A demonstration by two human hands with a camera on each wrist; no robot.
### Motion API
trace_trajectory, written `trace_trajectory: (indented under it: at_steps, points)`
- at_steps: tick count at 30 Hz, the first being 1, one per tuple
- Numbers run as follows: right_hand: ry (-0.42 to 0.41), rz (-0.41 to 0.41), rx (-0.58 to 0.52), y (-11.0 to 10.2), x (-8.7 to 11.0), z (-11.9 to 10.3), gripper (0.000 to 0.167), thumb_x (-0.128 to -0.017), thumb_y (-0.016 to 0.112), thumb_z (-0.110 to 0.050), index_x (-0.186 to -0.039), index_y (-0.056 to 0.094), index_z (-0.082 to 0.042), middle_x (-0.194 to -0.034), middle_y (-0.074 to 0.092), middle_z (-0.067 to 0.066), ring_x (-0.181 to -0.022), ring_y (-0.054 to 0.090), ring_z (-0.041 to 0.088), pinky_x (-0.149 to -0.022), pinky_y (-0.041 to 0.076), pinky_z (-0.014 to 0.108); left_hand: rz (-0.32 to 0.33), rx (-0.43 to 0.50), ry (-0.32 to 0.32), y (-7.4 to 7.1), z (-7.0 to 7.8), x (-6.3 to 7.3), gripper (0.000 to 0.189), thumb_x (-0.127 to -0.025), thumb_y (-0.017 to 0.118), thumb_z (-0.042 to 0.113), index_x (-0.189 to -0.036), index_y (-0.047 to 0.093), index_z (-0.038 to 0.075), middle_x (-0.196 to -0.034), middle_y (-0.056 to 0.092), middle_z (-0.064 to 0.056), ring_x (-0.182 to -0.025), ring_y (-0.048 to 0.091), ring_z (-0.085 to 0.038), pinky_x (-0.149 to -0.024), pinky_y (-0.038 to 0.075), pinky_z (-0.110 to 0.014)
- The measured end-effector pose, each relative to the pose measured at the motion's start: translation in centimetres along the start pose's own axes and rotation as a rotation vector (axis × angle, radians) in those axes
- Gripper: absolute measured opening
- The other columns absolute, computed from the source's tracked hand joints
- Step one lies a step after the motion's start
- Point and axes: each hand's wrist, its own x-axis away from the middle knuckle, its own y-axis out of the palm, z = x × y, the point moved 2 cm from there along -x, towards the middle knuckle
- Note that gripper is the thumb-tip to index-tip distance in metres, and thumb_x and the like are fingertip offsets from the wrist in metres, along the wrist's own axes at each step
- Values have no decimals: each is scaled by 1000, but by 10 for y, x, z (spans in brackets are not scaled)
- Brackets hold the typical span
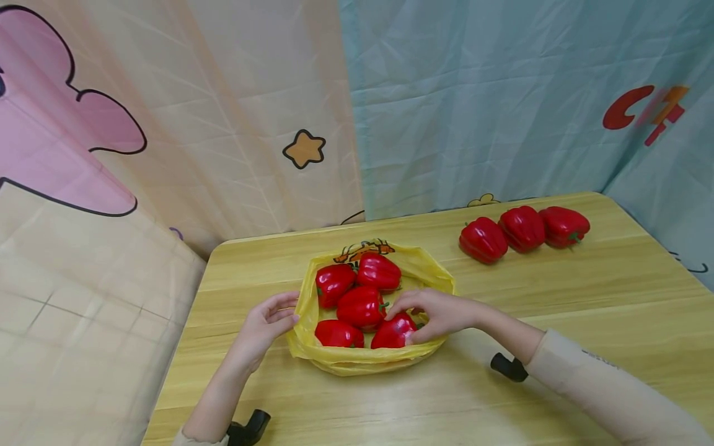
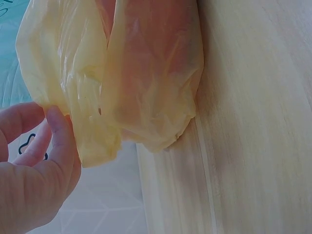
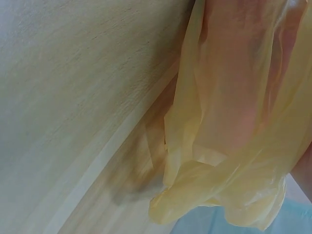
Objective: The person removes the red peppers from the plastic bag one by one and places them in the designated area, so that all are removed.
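A yellow plastic bag (image 1: 304,331) sits wide open on the table with several red bell peppers (image 1: 362,306) inside. My left hand (image 1: 266,328) pinches its left rim between thumb and fingertips; the left wrist view shows the bag's thin film (image 2: 92,122) drawn to the fingers (image 2: 61,129). Reaching over the right rim, my right hand (image 1: 437,313) grips the bell pepper (image 1: 393,332) at the bag's front right, fingers on its far side and thumb on the near side. In the right wrist view the yellow bag (image 3: 229,170) hides most of that hand.
Three more red bell peppers (image 1: 521,229) lie in a row at the back right of the wooden table (image 1: 602,297). Printed curtains (image 1: 446,111) hang behind the table and along its sides. Black wrist mounts (image 1: 509,367) stick out below both forearms.
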Motion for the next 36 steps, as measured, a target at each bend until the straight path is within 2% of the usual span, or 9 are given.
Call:
trace_trajectory:
  at_steps: [8, 15, 24, 31, 36]
  points:
    - [-20, -16, 20, 1, -2, 0, 44, -78, 74, -16, -119, 60, -15, -118, 57, -3, -107, 49, 13, -87, 48, 36, -5, 4, 1, 0, -1, 0, 45, -88, 58, -1, -131, 46, -3, -129, 49, -19, -112, 52, -28, -83, 49, -23]
    - [-21, -23, 21, 3, -3, 1, 48, -76, 76, -18, -121, 59, -15, -119, 56, -3, -109, 48, 14, -87, 48, 31, -2, 0, 0, 0, -1, 0, 45, -88, 59, -1, -131, 46, -3, -129, 49, -19, -111, 52, -27, -83, 49, -23]
    - [-32, -26, 57, 6, -3, 4, 53, -75, 77, -23, -124, 57, -16, -121, 56, -4, -111, 48, 13, -90, 46, 34, -5, 1, 3, -1, -1, 0, 45, -88, 59, -1, -132, 46, -3, -128, 50, -19, -111, 52, -28, -83, 49, -23]
    - [-11, 5, 0, 7, -3, 5, 51, -75, 77, -21, -123, 58, -14, -121, 57, 0, -107, 51, 15, -79, 51, 26, -1, -2, -3, -1, -3, -1, 45, -88, 59, 0, -131, 47, -2, -128, 50, -18, -111, 53, -27, -83, 49, -23]
    - [-10, 31, 13, 6, -2, 6, 51, -75, 77, -22, -122, 59, -13, -121, 58, 1, -106, 52, 15, -77, 51, 26, -3, 2, -4, -1, -3, -1, 45, -88, 59, 0, -131, 47, -2, -128, 50, -19, -110, 53, -26, -83, 49, -22]
